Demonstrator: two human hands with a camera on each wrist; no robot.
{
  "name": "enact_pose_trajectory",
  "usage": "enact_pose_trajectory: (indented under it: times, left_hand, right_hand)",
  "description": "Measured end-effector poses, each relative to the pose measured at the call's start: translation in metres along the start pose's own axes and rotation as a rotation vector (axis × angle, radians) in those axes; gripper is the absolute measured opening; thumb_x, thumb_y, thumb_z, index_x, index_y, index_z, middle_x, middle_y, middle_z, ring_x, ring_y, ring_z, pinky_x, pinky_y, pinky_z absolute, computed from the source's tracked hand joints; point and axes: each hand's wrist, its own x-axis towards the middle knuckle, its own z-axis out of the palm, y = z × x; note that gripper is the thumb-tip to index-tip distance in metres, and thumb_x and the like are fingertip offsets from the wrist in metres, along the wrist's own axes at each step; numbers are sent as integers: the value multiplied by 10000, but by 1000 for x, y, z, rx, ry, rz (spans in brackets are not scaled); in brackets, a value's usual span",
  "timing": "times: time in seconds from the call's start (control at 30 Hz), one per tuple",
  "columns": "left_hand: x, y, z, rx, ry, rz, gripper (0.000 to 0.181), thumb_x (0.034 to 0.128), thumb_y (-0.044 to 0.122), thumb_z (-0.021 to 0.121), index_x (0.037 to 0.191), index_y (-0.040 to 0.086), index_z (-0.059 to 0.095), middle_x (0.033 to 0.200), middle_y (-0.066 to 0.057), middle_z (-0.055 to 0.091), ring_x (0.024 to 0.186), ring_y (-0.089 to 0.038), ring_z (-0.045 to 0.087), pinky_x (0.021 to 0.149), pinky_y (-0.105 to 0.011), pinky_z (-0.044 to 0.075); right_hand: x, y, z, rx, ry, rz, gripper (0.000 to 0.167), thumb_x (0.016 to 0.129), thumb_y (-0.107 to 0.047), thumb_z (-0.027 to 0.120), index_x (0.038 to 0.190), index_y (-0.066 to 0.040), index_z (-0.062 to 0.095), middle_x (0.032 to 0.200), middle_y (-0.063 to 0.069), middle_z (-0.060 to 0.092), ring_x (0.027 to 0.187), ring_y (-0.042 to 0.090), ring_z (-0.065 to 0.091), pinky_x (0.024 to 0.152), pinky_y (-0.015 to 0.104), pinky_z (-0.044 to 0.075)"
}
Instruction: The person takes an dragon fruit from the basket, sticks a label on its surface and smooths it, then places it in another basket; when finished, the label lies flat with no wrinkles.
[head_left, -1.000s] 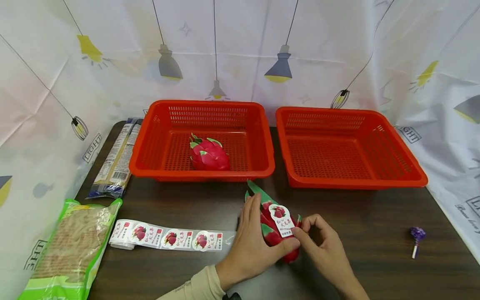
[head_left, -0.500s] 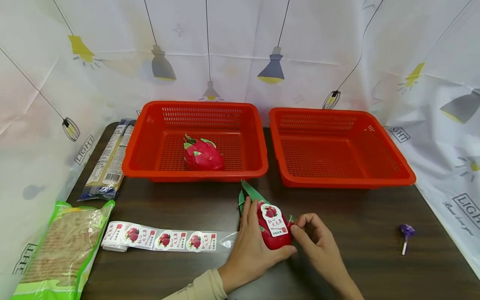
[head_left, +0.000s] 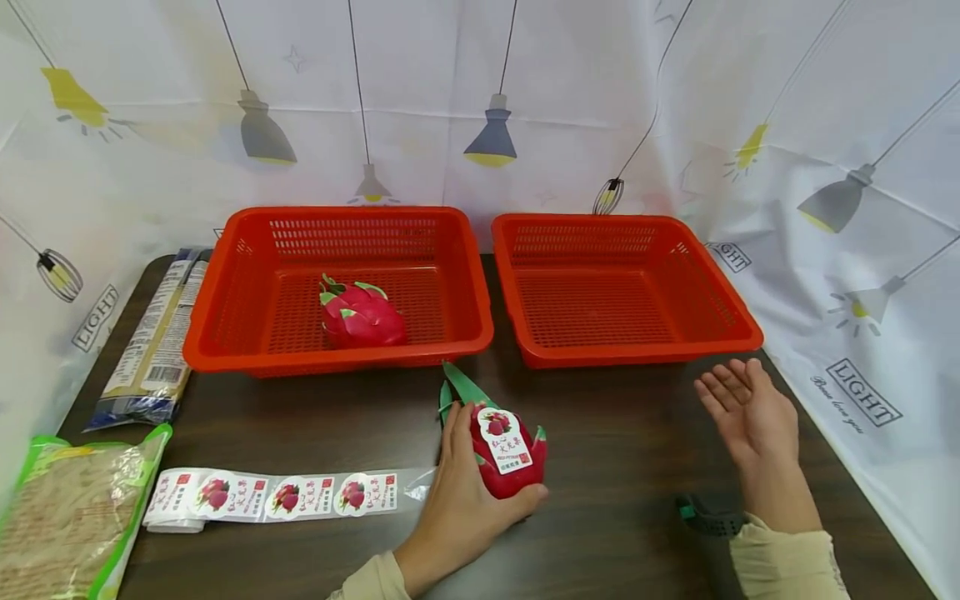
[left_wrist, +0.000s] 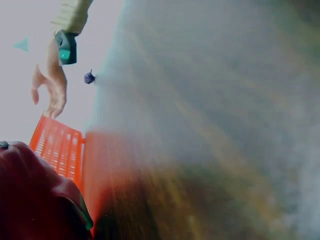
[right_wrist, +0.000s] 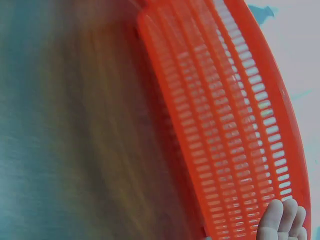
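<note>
Plainly, fruit point(head_left: 365, 321) in basket point(head_left: 337, 361), stickered fruit point(head_left: 508, 477) outside

Smooth, glossy plastic in the red baskets point(head_left: 645, 353); smooth sheen on the dragon fruit point(head_left: 517, 485) beneath a paper-like sticker point(head_left: 505, 442); crinkled, shiny film round the green-edged packet point(head_left: 71, 508); wood-grained sheen across the worktop point(head_left: 615, 458); matt cloth at the sleeve point(head_left: 787, 567); creases over the sheet-like backdrop point(head_left: 420, 142)
</note>
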Motion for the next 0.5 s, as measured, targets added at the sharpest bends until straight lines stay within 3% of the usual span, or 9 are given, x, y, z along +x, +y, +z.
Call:
enact_pose_trajectory:
  times: [0.17, 0.33, 0.4, 0.5]
  left_hand:
    - [-5, -3, -6, 21, 17, -4, 1125, 732, 511, 859, 1586, 184, 203, 1588, -34, 316, 1347, -271, 437, 985, -507, 561]
    - [-5, -5, -5, 16, 7, -6, 1095, 734, 495, 862, 1571, 197, 221, 1479, -10, 417, 1281, -234, 481, 953, -479, 577]
    - [-5, -4, -4, 14, 4, -5, 1088, 733, 490, 862, 1567, 197, 226, 1460, -11, 432, 1268, -231, 491, 950, -473, 578]
    - [-4, -2, -2, 11, 1, -10, 1074, 730, 474, 862, 1559, 199, 236, 1443, -12, 448, 1252, -229, 503, 938, -459, 584]
  right_hand:
    - [18, 0, 7, 93, 7, 12, 393, 1002, -314, 616, 1341, -167, 483, 1079, 80, 667, 969, 245, 716, 805, 407, 635]
    - [24, 2, 9, 147, 15, -12, 638, 1007, -267, 615, 1584, -217, 348, 1029, 100, 745, 949, 250, 752, 774, 407, 639]
    - [25, 1, 9, 154, 29, -16, 663, 1006, -256, 619, 1597, -224, 318, 1016, 104, 754, 933, 250, 755, 770, 409, 639]
    - [25, -2, 9, 155, 64, -24, 571, 998, -247, 637, 1529, -210, 430, 972, 103, 753, 885, 250, 758, 762, 415, 640]
